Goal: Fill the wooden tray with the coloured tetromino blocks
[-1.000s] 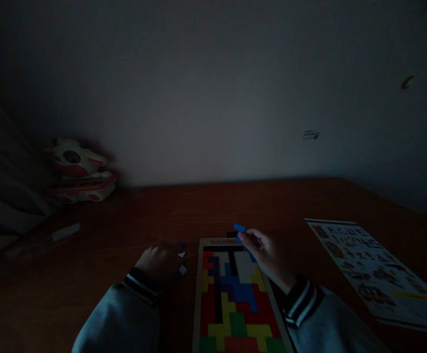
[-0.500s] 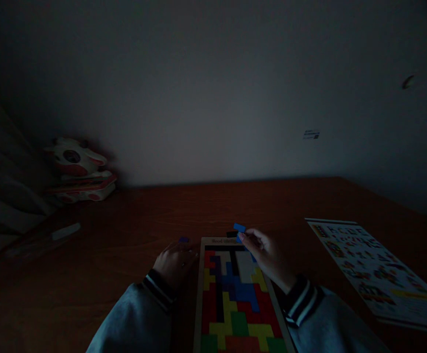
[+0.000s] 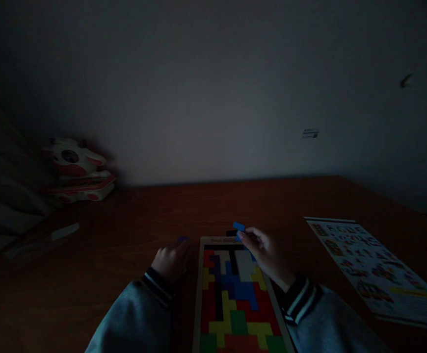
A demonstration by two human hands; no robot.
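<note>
A wooden puzzle tray (image 3: 198, 299) stands on the table, filled with red, yellow, green, blue and purple block pieces, with dark gaps near its top. My right hand (image 3: 267, 252) pinches a blue piece (image 3: 239, 227) above the tray's top right corner. Behind the tray's top edge lies a dark piece (image 3: 231, 233), partly hidden. My left hand (image 3: 171, 261) rests on the table left of the tray, fingers curled down beside a purple piece (image 3: 182, 239); whether its fingertips touch that piece is too dark to tell.
On the wooden table (image 3: 143, 211), a printed sheet (image 3: 375, 267) lies at the right. At the back left stands a cow-shaped toy (image 3: 75, 169), with a pale strip (image 3: 65, 231) in front of it. A wall rises behind the table.
The fingers of my left hand have drawn together and curled by the purple piece. My right hand still holds the blue piece in nearly the same spot.
</note>
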